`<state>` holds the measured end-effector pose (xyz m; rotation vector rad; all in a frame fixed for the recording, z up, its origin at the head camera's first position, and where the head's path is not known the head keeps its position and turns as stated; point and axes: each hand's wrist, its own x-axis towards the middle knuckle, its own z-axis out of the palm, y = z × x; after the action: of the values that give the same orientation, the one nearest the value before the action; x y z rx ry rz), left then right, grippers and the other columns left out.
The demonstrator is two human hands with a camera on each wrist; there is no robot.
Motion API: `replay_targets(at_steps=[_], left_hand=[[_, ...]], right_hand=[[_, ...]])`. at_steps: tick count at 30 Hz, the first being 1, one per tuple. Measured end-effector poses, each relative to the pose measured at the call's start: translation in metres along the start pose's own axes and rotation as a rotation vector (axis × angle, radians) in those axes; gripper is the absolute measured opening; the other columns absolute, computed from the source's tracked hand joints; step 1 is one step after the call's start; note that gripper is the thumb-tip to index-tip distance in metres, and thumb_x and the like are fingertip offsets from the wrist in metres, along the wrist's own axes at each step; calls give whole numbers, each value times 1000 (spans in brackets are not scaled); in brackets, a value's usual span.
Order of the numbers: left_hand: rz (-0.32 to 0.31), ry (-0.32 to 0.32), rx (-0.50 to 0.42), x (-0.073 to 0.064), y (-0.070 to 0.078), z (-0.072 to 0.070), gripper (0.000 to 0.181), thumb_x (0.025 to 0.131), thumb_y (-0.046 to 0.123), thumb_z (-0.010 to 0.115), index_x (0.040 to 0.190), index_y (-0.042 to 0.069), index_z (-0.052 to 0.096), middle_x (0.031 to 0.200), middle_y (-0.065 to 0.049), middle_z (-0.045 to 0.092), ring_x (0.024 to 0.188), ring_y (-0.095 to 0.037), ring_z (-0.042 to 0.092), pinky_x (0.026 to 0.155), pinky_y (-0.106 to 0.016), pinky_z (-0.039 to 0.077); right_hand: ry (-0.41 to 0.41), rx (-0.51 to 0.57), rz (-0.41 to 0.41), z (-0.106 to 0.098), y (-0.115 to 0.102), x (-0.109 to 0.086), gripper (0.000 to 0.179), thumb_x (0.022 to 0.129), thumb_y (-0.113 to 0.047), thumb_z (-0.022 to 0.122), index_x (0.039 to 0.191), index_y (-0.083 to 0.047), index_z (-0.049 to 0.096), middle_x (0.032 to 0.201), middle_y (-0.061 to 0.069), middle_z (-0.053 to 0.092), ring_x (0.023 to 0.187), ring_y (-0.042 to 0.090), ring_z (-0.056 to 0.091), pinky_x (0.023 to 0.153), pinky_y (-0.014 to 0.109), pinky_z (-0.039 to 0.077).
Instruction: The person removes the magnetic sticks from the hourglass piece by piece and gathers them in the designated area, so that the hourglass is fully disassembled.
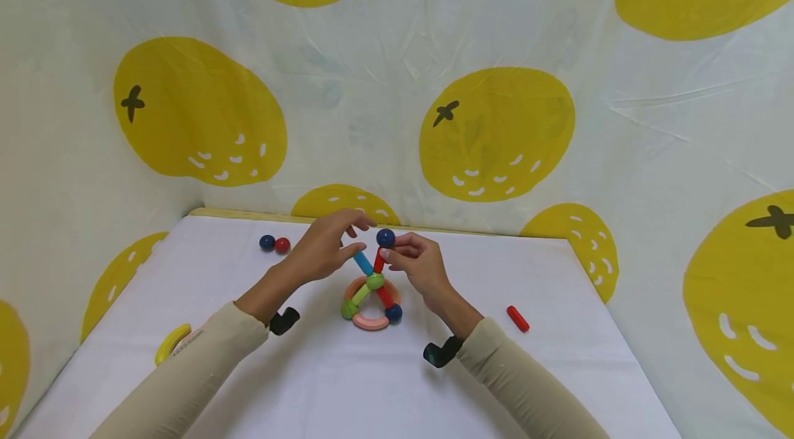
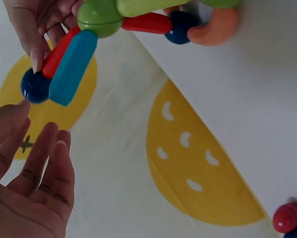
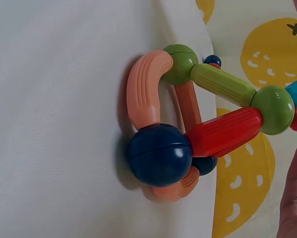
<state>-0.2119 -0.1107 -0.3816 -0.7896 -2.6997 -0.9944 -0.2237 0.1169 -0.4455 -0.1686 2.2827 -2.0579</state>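
Observation:
A toy frame of magnetic sticks and balls stands on the table; its salmon curved pieces [image 1: 370, 322] form the base. Sloping sticks rise to a green ball [image 1: 375, 280]. From that ball a light blue stick [image 1: 362, 262] and a red stick [image 2: 61, 52] point upward, and a dark blue ball [image 1: 386, 238] tops the red one. My right hand [image 1: 424, 267] pinches the red stick close under this ball. My left hand [image 1: 322, 246] is beside the blue stick, fingers loosely bent and holding nothing; its thumb tip is right at the dark blue ball in the left wrist view.
A dark blue ball [image 1: 267, 242] and a red ball [image 1: 282, 245] lie together at the back left. One red stick [image 1: 517, 319] is on the right of the white table [image 1: 347, 391]. A yellow curved piece [image 1: 172, 342] shows beside my left sleeve. A fruit-patterned cloth [image 1: 372, 80] hangs behind.

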Motion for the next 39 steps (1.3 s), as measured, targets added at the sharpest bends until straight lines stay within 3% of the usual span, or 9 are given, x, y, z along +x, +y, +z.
replay_targets(at_steps=[5, 9, 17, 22, 28, 34, 39], left_hand=[[79, -29, 63, 16, 5, 8, 51, 92, 6, 83, 138, 20, 67, 130, -1, 72, 111, -26, 71, 95, -39, 61], [117, -76, 148, 22, 7, 13, 54, 91, 4, 82, 139, 25, 69, 134, 1, 72, 118, -24, 68, 101, -43, 59], [119, -89, 192, 26, 4, 19, 47, 91, 6, 83, 133, 25, 72, 127, 0, 72, 121, -26, 66, 103, -46, 59], [94, -48, 174, 25, 3, 20, 45, 90, 8, 85, 127, 22, 66, 121, 0, 69, 115, -25, 68, 99, -43, 61], [63, 48, 143, 21, 0, 17, 47, 91, 16, 86, 131, 21, 62, 123, 0, 68, 107, -22, 69, 93, -37, 62], [30, 133, 91, 14, -10, 2, 44, 91, 20, 86, 130, 20, 65, 122, -2, 70, 104, -25, 69, 90, -39, 61], [-13, 164, 88, 1, -30, -16, 43, 91, 20, 86, 130, 16, 69, 122, -6, 66, 102, -28, 68, 89, -43, 61]], right_hand=[[-8, 16, -5, -1, 1, -2, 26, 92, -18, 85, 115, -11, 77, 104, 8, 81, 93, 20, 78, 88, 37, 64], [-15, 12, -2, -1, 2, -4, 24, 93, -17, 84, 115, -10, 78, 106, 8, 81, 95, 20, 79, 85, 31, 64], [-27, 20, -13, 2, 1, -4, 21, 94, -17, 83, 113, -10, 79, 106, 9, 81, 96, 20, 79, 85, 32, 64], [-29, 18, -15, 2, 2, -3, 21, 94, -17, 83, 113, -10, 79, 106, 9, 81, 95, 21, 78, 86, 31, 64], [-25, 19, -28, 2, 2, -2, 20, 94, -17, 83, 112, -9, 79, 105, 10, 80, 93, 24, 78, 84, 31, 64], [-29, 8, -28, 2, 2, -2, 23, 93, -18, 84, 113, -10, 78, 106, 10, 80, 97, 31, 77, 84, 31, 64], [-32, 11, -27, 2, 3, -2, 23, 93, -17, 84, 114, -10, 77, 106, 11, 80, 102, 41, 76, 83, 32, 65]])
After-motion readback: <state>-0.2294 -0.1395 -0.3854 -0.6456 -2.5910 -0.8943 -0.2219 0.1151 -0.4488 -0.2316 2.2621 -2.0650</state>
